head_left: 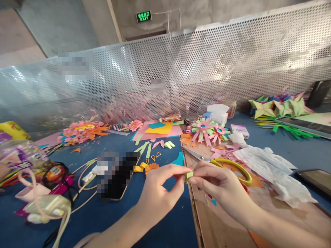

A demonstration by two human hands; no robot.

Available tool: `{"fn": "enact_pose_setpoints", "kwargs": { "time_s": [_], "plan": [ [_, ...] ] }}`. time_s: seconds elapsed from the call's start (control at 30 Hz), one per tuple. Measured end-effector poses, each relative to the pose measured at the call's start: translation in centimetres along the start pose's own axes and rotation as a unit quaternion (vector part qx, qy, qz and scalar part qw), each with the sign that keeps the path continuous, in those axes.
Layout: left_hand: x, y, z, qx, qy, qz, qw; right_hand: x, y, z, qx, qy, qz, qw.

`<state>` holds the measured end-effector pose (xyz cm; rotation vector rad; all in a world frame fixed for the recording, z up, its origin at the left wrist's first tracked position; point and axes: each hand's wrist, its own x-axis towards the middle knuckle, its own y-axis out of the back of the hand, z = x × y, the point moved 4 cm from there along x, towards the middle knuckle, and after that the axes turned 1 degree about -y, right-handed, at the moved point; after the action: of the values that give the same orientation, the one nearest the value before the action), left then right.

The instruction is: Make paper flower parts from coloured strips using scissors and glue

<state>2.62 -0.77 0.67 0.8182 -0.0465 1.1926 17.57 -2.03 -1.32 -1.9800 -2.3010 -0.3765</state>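
Observation:
Between my two hands is a small piece of light green paper (189, 175), pinched at the fingertips above the seam of the table. My left hand (165, 186) grips its left side with thumb and forefinger. On the other side my right hand (219, 186) holds it between thumb and fingers. Scissors with yellow handles (230, 163) lie just behind my right hand, their blades pointing left. An orange paper flower (151, 168) rests beyond my left hand, near green paper strips (148, 151) and folded green pieces (169, 144).
A phone (119, 175) and cables lie at left. Paper flowers (84, 130) and another flower bunch (205, 130) stand toward the back. Crumpled tissues (269, 165) spread at right, near a second phone (315, 182). A perforated metal screen (144, 69) borders the table's far side.

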Motion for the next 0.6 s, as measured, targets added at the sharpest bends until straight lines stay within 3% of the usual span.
{"fn": "enact_pose_setpoints", "kwargs": {
  "time_s": [0.37,0.6],
  "plan": [
    [-0.16,0.03,0.24,-0.035,-0.001,-0.007,0.999,0.07,0.03,0.18,0.007,-0.016,-0.004,1.000],
    [-0.11,-0.01,0.64,-0.032,-0.048,-0.015,0.998,0.20,0.04,0.54,0.015,-0.026,-0.001,1.000]
  ]
}}
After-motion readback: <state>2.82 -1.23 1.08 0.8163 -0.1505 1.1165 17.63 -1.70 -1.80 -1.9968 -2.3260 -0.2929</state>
